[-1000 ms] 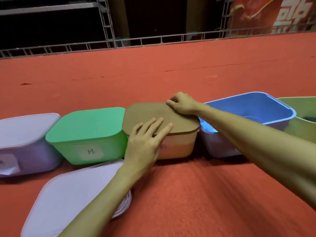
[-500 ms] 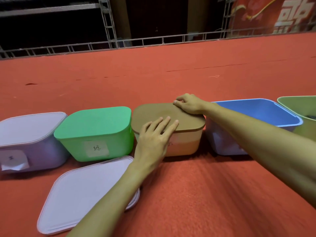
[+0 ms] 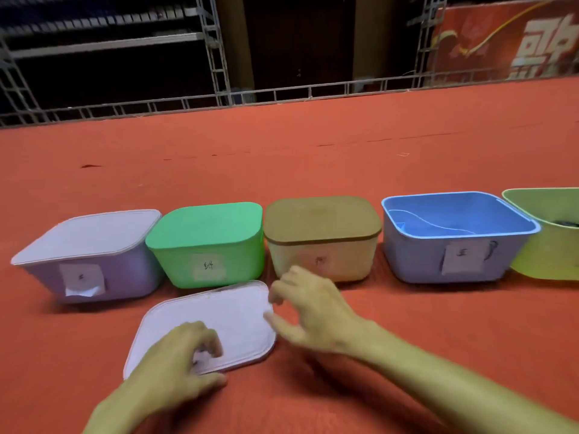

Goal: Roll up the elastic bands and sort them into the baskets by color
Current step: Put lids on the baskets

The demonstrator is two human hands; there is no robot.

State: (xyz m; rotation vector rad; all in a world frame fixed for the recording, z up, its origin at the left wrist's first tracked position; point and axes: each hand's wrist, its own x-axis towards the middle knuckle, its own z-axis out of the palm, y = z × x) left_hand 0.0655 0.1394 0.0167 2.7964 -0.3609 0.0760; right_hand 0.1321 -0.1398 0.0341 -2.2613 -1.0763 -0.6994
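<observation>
We see five baskets in a row on the red carpet point(image 3: 313, 158). From left to right they are a lilac basket point(image 3: 131, 270) with its lid on, a green basket point(image 3: 206, 242) lidded, a beige basket point(image 3: 344, 261) under a brown lid point(image 3: 322, 217), then an open blue basket point(image 3: 407, 261) and a yellow-green basket point(image 3: 545, 261) cut by the right edge. The four on the left carry paper labels on their fronts. Something dark lies in the yellow-green one and a thin pale strip lies in the blue one; we cannot tell if either is a band. A loose lilac lid point(image 3: 225, 308) lies flat in front of the green basket. The left hand point(image 3: 178, 358) is over the lid's near edge with fingers curled and thumb by the rim. It is blurred, so we cannot tell if it grips the lid. The right hand point(image 3: 313, 305) is just beside the lid's right edge with fingers spread, holding nothing, also blurred. No band shows in either hand.
</observation>
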